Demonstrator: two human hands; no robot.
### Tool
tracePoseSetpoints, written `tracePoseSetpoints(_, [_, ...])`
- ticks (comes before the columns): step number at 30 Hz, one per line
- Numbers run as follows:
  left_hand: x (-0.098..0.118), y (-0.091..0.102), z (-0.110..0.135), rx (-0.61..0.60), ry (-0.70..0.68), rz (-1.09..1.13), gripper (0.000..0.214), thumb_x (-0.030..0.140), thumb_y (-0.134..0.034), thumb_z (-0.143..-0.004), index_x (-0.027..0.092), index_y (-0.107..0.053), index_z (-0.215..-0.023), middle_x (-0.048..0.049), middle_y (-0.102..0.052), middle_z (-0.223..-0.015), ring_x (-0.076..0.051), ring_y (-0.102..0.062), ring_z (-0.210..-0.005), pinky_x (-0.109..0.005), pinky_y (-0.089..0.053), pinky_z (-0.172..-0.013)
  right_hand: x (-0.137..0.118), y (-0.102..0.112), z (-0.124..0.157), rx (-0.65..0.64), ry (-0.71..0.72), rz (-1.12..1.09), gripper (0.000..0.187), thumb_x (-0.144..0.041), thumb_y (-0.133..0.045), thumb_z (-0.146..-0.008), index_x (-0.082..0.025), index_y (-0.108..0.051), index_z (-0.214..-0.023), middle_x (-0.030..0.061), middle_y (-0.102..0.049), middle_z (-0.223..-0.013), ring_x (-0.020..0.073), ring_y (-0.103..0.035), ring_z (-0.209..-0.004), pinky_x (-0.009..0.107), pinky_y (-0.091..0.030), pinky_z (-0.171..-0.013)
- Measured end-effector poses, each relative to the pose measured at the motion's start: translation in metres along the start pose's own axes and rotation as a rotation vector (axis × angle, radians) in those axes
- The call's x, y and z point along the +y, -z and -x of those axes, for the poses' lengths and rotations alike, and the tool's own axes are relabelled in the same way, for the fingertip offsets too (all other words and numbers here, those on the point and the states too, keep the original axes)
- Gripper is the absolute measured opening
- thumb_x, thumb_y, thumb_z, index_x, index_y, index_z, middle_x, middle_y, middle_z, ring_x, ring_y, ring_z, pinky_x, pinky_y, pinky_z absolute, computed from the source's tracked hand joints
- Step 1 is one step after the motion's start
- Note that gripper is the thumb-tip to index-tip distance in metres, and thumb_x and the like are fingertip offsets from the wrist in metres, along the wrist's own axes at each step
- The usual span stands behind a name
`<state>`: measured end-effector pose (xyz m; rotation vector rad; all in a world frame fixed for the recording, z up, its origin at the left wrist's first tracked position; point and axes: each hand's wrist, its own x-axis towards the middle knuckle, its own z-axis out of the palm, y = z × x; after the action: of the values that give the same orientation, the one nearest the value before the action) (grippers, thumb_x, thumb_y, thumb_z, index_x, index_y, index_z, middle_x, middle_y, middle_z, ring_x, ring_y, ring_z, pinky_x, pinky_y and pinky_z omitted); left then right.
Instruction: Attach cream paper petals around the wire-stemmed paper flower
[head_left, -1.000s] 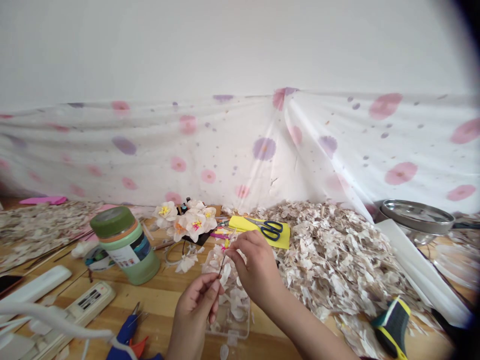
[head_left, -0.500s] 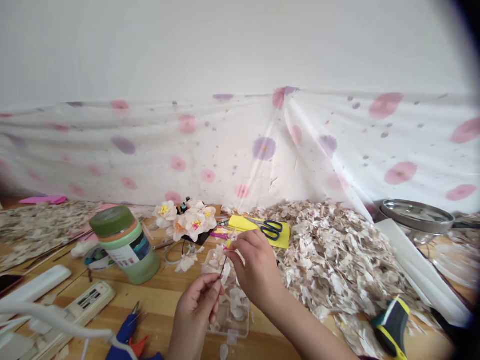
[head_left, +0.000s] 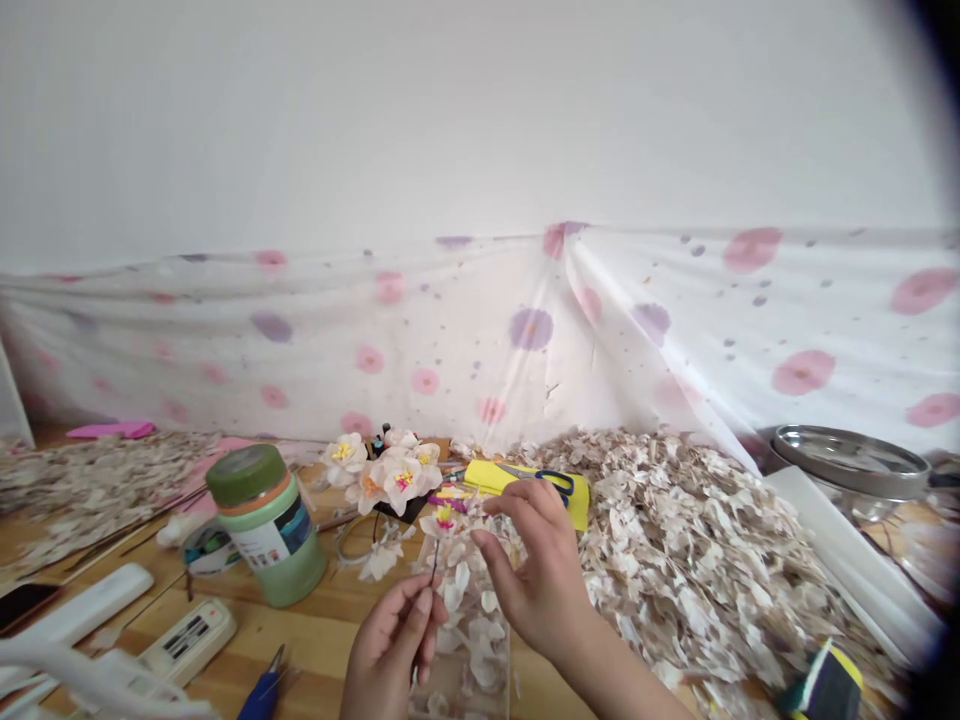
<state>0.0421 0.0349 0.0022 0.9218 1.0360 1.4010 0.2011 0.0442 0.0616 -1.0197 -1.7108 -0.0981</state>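
Note:
My left hand (head_left: 390, 640) pinches the lower end of a thin dark wire stem (head_left: 434, 562) that carries a small white flower (head_left: 442, 520) with a pink and yellow centre. My right hand (head_left: 536, 570) is just right of the flower, thumb and fingers curled apart, touching nothing that I can make out. Both hands hover over a clear plastic box (head_left: 472, 640) holding white petals. Behind them stands a bunch of finished white flowers (head_left: 386, 470).
A green jar (head_left: 270, 525) stands at the left, with a tape roll (head_left: 206, 548), white remotes (head_left: 176, 640) and blue-handled pliers (head_left: 262, 690). Blue scissors (head_left: 555, 480) lie on yellow paper (head_left: 495, 478). A heap of pale petals (head_left: 675, 540) fills the right; a metal bowl (head_left: 851, 460) sits beyond.
The view has tilted up and shifted. My right hand has let go of the flower's top and drawn slightly to the right; my left hand keeps the stem.

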Motion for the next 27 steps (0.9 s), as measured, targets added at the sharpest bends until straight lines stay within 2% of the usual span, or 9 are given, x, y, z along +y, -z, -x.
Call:
tracePoseSetpoints(3, [0.003,0.000,0.000,0.019,-0.012,0.088,0.037,0.047,-0.078,-0.060,0.016,-0.071,-0.078,-0.0005,-0.061,-0.056,-0.004,-0.039,-0.038,-0.013,-0.026,-0.033,0.001,0.003,0.000,0.030,0.009,-0.033,0.004,-0.016,-0.052,-0.086,-0.018,-0.055,-0.087,0.0057,-0.055,-0.085,0.0201,-0.049,-0.081,0.035,-0.039,-0.074])
tracePoseSetpoints(12, [0.003,-0.002,0.002,0.059,-0.021,0.133,0.039,0.048,-0.080,-0.056,0.016,-0.071,-0.077,0.0005,-0.059,-0.054,-0.003,-0.036,-0.037,-0.012,-0.023,-0.033,0.010,-0.009,0.001,-0.035,-0.021,0.021,0.015,-0.016,-0.046,-0.089,-0.017,-0.057,-0.080,0.0057,-0.057,-0.081,0.0193,-0.049,-0.078,0.032,-0.037,-0.072])
tracePoseSetpoints(14, [0.005,-0.001,0.002,0.059,0.000,0.128,0.039,0.047,-0.080,-0.055,0.016,-0.071,-0.077,0.0004,-0.060,-0.054,-0.003,-0.037,-0.038,-0.013,-0.024,-0.033,0.018,-0.016,0.001,-0.138,-0.076,0.119,0.017,-0.017,-0.046,-0.090,-0.016,-0.059,-0.079,0.0063,-0.058,-0.081,0.0197,-0.050,-0.079,0.032,-0.038,-0.074])
tracePoseSetpoints(17, [0.010,0.002,0.002,0.057,-0.005,0.157,0.035,0.042,-0.081,-0.057,0.016,-0.071,-0.078,0.0002,-0.060,-0.055,-0.004,-0.039,-0.041,-0.013,-0.026,-0.035,0.037,-0.029,0.004,-0.446,-0.157,0.313,0.016,-0.015,-0.049,-0.087,-0.015,-0.064,-0.081,0.0080,-0.062,-0.085,0.0209,-0.053,-0.085,0.031,-0.038,-0.078])
tracePoseSetpoints(20, [0.014,0.006,-0.001,0.064,-0.024,0.178,0.029,0.036,-0.079,-0.061,0.016,-0.071,-0.080,0.0003,-0.061,-0.059,-0.004,-0.041,-0.044,-0.013,-0.028,-0.037,0.057,-0.044,0.013,-0.665,-0.160,0.349,0.013,-0.008,-0.056,-0.077,-0.014,-0.068,-0.076,0.0093,-0.065,-0.081,0.0213,-0.057,-0.082,0.029,-0.039,-0.073])
tracePoseSetpoints(23, [0.016,0.013,-0.005,0.088,-0.048,0.195,0.025,0.032,-0.078,-0.064,0.016,-0.070,-0.082,0.0005,-0.061,-0.061,-0.004,-0.042,-0.046,-0.012,-0.028,-0.037,0.067,-0.055,0.024,-0.808,-0.131,0.328,0.017,-0.004,-0.058,-0.070,-0.014,-0.070,-0.074,0.0095,-0.068,-0.079,0.0208,-0.059,-0.080,0.027,-0.040,-0.071])
tracePoseSetpoints(27, [0.017,0.019,-0.009,0.090,-0.066,0.200,0.022,0.030,-0.075,-0.068,0.015,-0.070,-0.084,0.0002,-0.061,-0.063,-0.005,-0.042,-0.047,-0.012,-0.029,-0.038,0.068,-0.064,0.032,-0.912,-0.085,0.289,0.020,-0.007,-0.058,-0.071,-0.017,-0.072,-0.080,0.0074,-0.069,-0.083,0.0199,-0.061,-0.083,0.025,-0.041,-0.072])
